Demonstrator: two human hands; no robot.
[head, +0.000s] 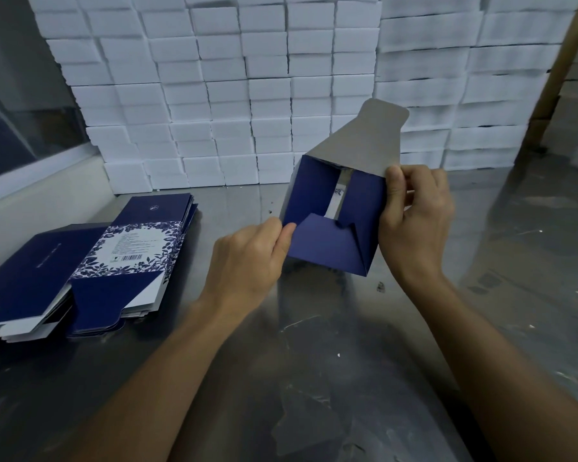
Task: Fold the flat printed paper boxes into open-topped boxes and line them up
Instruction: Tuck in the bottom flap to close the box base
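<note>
Above the table (pixel 314 328), both hands' fingers (pixel 396 191) pinching blue box (pixel 317 201)

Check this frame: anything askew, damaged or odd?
Mostly fine. The stack of flat boxes is fanned out unevenly, not squared. Small specks of debris lie on the scuffed metal table. The box in hand looks undamaged.
</note>
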